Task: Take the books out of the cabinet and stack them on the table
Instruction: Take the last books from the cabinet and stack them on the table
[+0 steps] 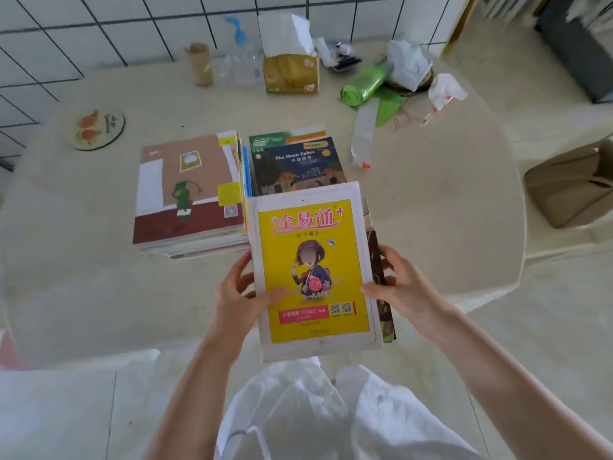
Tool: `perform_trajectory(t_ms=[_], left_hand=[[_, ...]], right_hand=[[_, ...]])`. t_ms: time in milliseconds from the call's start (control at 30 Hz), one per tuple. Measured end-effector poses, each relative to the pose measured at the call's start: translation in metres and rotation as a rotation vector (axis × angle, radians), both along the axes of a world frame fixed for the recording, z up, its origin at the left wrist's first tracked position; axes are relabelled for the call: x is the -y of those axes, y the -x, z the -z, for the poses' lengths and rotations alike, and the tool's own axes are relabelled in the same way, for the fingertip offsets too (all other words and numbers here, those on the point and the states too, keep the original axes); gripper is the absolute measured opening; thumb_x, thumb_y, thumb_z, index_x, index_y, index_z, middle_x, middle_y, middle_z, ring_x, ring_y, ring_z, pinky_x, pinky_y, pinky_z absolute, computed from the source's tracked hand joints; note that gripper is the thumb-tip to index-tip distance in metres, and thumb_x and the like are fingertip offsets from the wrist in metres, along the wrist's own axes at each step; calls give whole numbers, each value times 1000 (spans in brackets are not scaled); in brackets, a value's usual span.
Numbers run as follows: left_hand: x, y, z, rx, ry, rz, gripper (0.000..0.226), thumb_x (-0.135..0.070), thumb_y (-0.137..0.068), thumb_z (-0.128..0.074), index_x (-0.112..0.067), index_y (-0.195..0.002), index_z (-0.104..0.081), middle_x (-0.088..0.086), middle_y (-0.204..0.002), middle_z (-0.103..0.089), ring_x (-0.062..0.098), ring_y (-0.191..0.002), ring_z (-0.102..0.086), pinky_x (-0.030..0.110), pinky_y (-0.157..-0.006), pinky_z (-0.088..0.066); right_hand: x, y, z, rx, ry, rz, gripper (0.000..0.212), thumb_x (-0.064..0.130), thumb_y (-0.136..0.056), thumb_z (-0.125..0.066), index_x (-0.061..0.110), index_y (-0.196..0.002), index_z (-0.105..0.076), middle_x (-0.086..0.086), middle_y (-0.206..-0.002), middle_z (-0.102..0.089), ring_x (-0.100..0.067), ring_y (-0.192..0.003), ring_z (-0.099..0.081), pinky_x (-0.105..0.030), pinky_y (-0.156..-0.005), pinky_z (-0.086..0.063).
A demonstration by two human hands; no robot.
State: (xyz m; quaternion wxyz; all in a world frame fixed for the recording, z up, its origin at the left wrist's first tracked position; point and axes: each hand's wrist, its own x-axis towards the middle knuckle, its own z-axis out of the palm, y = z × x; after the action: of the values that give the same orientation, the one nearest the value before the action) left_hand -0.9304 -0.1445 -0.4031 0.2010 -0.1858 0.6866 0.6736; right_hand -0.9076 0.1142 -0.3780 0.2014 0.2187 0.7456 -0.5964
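Observation:
I hold a bundle of books above the near edge of the table. Its top book has a yellow cover with a white border. My left hand grips the bundle's left edge, thumb on the cover. My right hand grips the right edge, thumb on the cover, fingers round the darker books underneath. On the table beyond stands a stack topped by a brown and dark red book. Beside it lies a second pile topped by a dark blue book. The cabinet is out of sight.
At the table's back are a tissue box, a clear bottle, a paper cup, a green bag roll and crumpled plastic. A round coaster lies far left. A beige stool stands at right.

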Motion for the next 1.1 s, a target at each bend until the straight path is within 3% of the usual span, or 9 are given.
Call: perform_trajectory(t_ms=[167, 300, 433, 533, 700, 767, 867, 1033, 1100], left_hand=[[13, 44, 12, -29, 20, 112, 61, 5, -71, -79, -26, -118, -55, 1, -112, -69, 13, -85, -73, 28, -65, -60], [14, 62, 21, -140, 37, 163, 61, 10, -75, -75, -32, -112, -51, 4, -117, -66, 15, -91, -72, 32, -71, -60], [13, 76, 33, -240, 136, 139, 63, 8, -65, -82, -29, -107, -54, 0, -106, -70, 9, -88, -71, 33, -74, -60], [11, 77, 41, -273, 197, 93, 62, 7, -61, -84, -11, -114, -56, -5, -98, -69, -4, -84, -68, 16, -71, -54], [2, 56, 54, -304, 380, 34, 52, -8, -62, -84, 9, -107, -63, -16, -89, -65, -21, -80, -60, 0, -69, -42], [-1, 48, 60, -327, 406, 2, 52, 4, -65, -85, 7, -112, -62, -14, -96, -65, -21, -89, -59, 0, -77, -41], [-4, 40, 62, -360, 427, 2, 56, 6, -66, -84, 3, -117, -60, -9, -101, -66, -20, -95, -58, 2, -82, -43], [-4, 35, 56, -368, 412, 34, 61, -15, -62, -89, -21, -114, -59, -25, -95, -69, -8, -93, -64, 16, -83, -51], [2, 36, 53, -377, 391, 89, 50, -23, -62, -85, -25, -104, -59, -19, -96, -70, 6, -89, -69, 30, -81, -56]], right_hand=[[10, 39, 14, -30, -14, 0, 65, -7, -78, -71, 32, -123, -44, -5, -107, -57, -20, -86, -65, -41, -70, -57], [17, 49, 29, -117, 30, 60, 60, -17, -79, -63, 28, -114, -45, -2, -100, -56, -18, -77, -66, -33, -56, -56], [21, 55, 49, -230, -52, 91, 70, -19, -77, -62, 43, -105, -48, 13, -96, -65, -30, -92, -66, -48, -76, -56], [22, 60, 56, -270, -112, 76, 66, -18, -77, -66, 38, -106, -46, 13, -96, -68, -17, -92, -67, -40, -85, -55], [18, 60, 61, -324, -216, 24, 76, -6, -78, -73, 58, -106, -44, 9, -98, -68, -2, -89, -66, -30, -84, -53], [16, 58, 64, -348, -231, -13, 72, -6, -77, -74, 49, -111, -42, 19, -101, -62, 13, -89, -62, -20, -82, -50], [9, 55, 72, -368, -211, -29, 70, -8, -76, -73, 44, -112, -43, 21, -104, -61, 15, -91, -61, -15, -83, -50], [-1, 50, 77, -361, -215, -78, 92, -11, -73, -75, 66, -111, -43, 36, -103, -63, 12, -94, -62, -11, -84, -49], [-5, 48, 75, -381, -175, -135, 77, 8, -71, -82, 61, -111, -45, 33, -107, -61, 10, -95, -63, -14, -82, -51]])
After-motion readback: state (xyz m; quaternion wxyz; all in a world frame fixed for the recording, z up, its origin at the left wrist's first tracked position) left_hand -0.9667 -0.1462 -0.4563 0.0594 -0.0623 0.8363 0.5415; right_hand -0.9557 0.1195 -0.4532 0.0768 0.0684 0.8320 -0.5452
